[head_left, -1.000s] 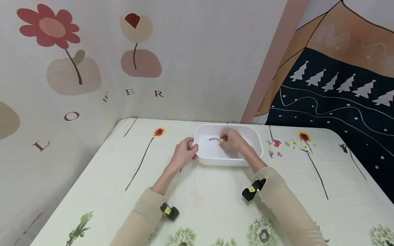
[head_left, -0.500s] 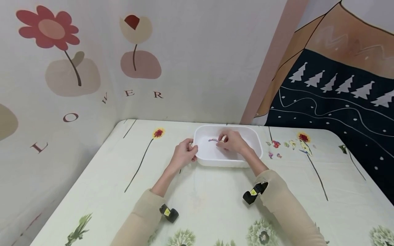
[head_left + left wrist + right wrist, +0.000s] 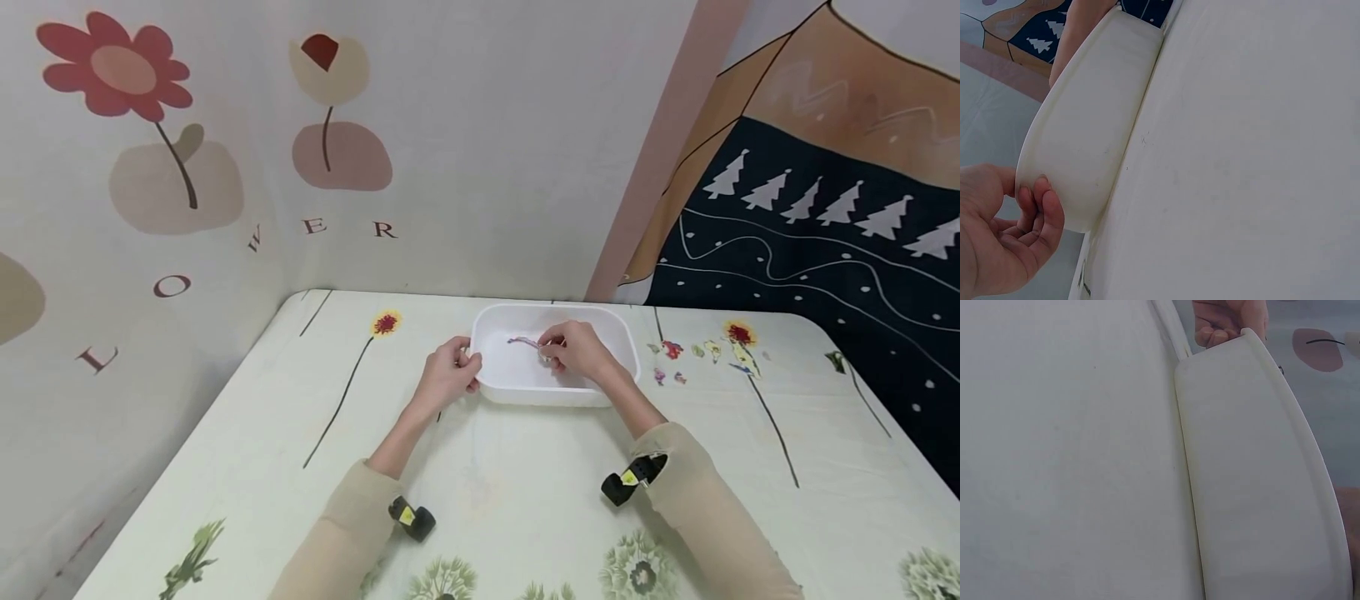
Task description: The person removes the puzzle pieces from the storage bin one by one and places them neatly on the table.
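Observation:
A white plastic tray point(image 3: 555, 397) stands on the table, its side wall point(image 3: 1085, 119) filling much of both wrist views. My left hand point(image 3: 447, 373) grips the tray's left end, thumb at the rim and fingers curled against the outer wall. Inside the tray lies a thin, slightly curved pink-and-blue strand point(image 3: 519, 340). My right hand point(image 3: 583, 350) reaches in over the near side and pinches the strand's right end, where a small pale bit shows under the fingertips. The right wrist view hides these fingers behind the tray wall.
Small coloured pieces, among them a red one point(image 3: 672, 350) and a purple one point(image 3: 659, 377), lie right of the tray on the flower-printed tablecloth point(image 3: 487, 483). A printed curtain point(image 3: 480, 167) hangs behind the table.
My right hand has shifted a little to the right inside the tray, and its wrist and sleeve have moved right too. The left hand stays on the tray's left end.

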`<control>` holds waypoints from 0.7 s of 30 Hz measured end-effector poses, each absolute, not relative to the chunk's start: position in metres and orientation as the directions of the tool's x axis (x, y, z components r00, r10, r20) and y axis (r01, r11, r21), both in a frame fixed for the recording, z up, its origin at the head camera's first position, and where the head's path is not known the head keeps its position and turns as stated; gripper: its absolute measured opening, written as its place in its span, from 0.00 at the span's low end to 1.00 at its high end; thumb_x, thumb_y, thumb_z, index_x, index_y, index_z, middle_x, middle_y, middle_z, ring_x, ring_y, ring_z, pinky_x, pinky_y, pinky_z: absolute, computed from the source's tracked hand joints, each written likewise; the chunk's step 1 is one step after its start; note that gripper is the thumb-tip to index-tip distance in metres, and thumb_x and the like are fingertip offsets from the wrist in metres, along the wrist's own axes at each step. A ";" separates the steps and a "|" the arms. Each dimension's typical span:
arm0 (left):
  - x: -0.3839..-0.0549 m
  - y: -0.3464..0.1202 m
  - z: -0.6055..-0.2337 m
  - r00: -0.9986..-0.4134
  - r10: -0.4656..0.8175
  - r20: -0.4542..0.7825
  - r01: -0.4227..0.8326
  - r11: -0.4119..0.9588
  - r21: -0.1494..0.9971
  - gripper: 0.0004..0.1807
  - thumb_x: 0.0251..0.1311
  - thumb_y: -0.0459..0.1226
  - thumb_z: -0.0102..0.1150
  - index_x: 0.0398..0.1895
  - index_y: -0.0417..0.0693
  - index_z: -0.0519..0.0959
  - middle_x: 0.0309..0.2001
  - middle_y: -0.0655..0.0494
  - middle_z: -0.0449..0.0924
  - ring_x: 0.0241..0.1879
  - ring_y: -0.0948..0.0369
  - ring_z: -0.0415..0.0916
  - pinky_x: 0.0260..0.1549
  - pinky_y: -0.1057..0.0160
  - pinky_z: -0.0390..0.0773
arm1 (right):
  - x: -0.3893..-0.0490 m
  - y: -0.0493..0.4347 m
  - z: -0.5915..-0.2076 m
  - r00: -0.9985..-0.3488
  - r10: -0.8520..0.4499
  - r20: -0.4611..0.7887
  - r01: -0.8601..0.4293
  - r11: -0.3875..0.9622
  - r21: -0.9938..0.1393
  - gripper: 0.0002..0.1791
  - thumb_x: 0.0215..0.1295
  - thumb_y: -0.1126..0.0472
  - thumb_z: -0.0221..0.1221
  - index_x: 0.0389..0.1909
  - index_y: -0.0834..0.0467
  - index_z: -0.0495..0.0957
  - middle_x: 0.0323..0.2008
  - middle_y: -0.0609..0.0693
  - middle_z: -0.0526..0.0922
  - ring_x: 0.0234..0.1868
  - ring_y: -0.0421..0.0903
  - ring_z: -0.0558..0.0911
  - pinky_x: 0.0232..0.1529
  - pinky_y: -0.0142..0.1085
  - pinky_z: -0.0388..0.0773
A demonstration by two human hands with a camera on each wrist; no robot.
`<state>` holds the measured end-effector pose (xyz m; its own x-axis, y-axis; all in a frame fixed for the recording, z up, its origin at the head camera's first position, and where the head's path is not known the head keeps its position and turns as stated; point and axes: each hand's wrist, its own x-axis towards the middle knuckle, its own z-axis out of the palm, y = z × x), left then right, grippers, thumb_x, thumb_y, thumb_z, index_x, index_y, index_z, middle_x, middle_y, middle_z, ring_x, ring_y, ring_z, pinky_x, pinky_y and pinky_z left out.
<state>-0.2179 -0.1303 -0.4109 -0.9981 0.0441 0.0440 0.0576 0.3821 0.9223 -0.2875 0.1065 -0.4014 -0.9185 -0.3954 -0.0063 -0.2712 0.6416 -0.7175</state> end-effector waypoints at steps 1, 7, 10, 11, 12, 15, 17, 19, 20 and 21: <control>-0.218 -0.130 -0.411 -0.998 0.043 0.043 0.057 0.380 0.923 0.23 0.70 0.32 0.54 0.65 0.30 0.71 0.27 0.50 0.76 0.23 0.61 0.78 0.26 0.65 0.81 | -0.286 0.107 -0.401 -0.921 -0.389 -0.004 -0.267 0.639 -0.721 0.08 0.68 0.69 0.61 0.45 0.67 0.84 0.24 0.54 0.80 0.21 0.43 0.78 0.26 0.32 0.76; -0.218 -0.131 -0.413 -0.998 0.045 0.052 0.065 0.374 0.925 0.22 0.70 0.32 0.55 0.64 0.29 0.71 0.27 0.49 0.76 0.22 0.61 0.78 0.26 0.65 0.81 | -0.277 0.112 -0.399 -0.931 -0.358 0.067 -0.278 0.579 -0.766 0.07 0.71 0.72 0.57 0.46 0.67 0.80 0.30 0.56 0.81 0.26 0.46 0.80 0.30 0.34 0.78; -0.218 -0.132 -0.414 -0.997 0.046 0.056 0.069 0.376 0.924 0.22 0.70 0.32 0.55 0.64 0.29 0.71 0.27 0.49 0.76 0.22 0.61 0.78 0.25 0.66 0.81 | -0.272 0.116 -0.397 -0.932 -0.332 0.143 -0.316 0.555 -0.770 0.06 0.70 0.72 0.57 0.45 0.67 0.80 0.34 0.58 0.82 0.29 0.49 0.83 0.30 0.32 0.79; -0.218 -0.133 -0.414 -0.997 0.047 0.056 0.070 0.375 0.924 0.22 0.70 0.32 0.55 0.63 0.29 0.71 0.27 0.49 0.76 0.22 0.61 0.78 0.25 0.66 0.81 | -0.270 0.118 -0.396 -0.931 -0.321 0.174 -0.332 0.547 -0.768 0.06 0.70 0.73 0.58 0.45 0.67 0.80 0.34 0.59 0.83 0.30 0.51 0.84 0.30 0.32 0.80; -0.218 -0.133 -0.414 -0.997 0.048 0.058 0.072 0.375 0.924 0.22 0.70 0.32 0.55 0.63 0.29 0.71 0.27 0.49 0.76 0.23 0.61 0.78 0.25 0.66 0.81 | -0.269 0.119 -0.395 -0.931 -0.308 0.196 -0.341 0.542 -0.768 0.06 0.69 0.72 0.58 0.44 0.67 0.80 0.35 0.59 0.83 0.31 0.52 0.84 0.31 0.32 0.80; -0.218 -0.133 -0.414 -0.997 0.048 0.059 0.073 0.374 0.924 0.22 0.70 0.32 0.54 0.63 0.29 0.71 0.26 0.50 0.76 0.23 0.61 0.79 0.25 0.66 0.81 | -0.268 0.124 -0.394 -0.933 -0.264 0.245 -0.353 0.534 -0.768 0.06 0.69 0.72 0.60 0.44 0.66 0.81 0.34 0.58 0.84 0.33 0.52 0.85 0.33 0.34 0.82; -0.218 -0.134 -0.414 -0.997 0.047 0.061 0.074 0.375 0.924 0.22 0.70 0.32 0.54 0.63 0.29 0.71 0.26 0.50 0.76 0.23 0.61 0.78 0.25 0.66 0.81 | -0.266 0.128 -0.392 -0.938 -0.234 0.257 -0.344 0.522 -0.781 0.06 0.68 0.71 0.61 0.44 0.66 0.81 0.35 0.58 0.85 0.33 0.51 0.86 0.36 0.38 0.85; -0.218 -0.134 -0.413 -0.997 0.046 0.058 0.071 0.374 0.925 0.22 0.70 0.33 0.54 0.64 0.30 0.71 0.27 0.50 0.76 0.23 0.61 0.78 0.25 0.66 0.81 | -0.265 0.132 -0.390 -0.944 -0.207 0.258 -0.329 0.508 -0.796 0.07 0.69 0.71 0.61 0.45 0.66 0.80 0.35 0.58 0.86 0.33 0.50 0.87 0.38 0.40 0.85; -0.218 -0.133 -0.413 -0.997 0.046 0.058 0.072 0.375 0.924 0.22 0.70 0.33 0.54 0.64 0.30 0.71 0.27 0.50 0.76 0.22 0.61 0.78 0.26 0.66 0.81 | -0.264 0.134 -0.389 -0.946 -0.195 0.261 -0.324 0.501 -0.802 0.07 0.68 0.71 0.61 0.45 0.67 0.80 0.35 0.59 0.86 0.33 0.50 0.87 0.39 0.41 0.85; -0.218 -0.133 -0.413 -0.997 0.047 0.059 0.072 0.375 0.924 0.22 0.70 0.32 0.54 0.64 0.30 0.71 0.27 0.49 0.76 0.22 0.61 0.78 0.26 0.66 0.81 | -0.263 0.136 -0.388 -0.947 -0.185 0.263 -0.321 0.496 -0.807 0.07 0.68 0.71 0.61 0.45 0.67 0.80 0.35 0.59 0.86 0.34 0.50 0.87 0.40 0.42 0.85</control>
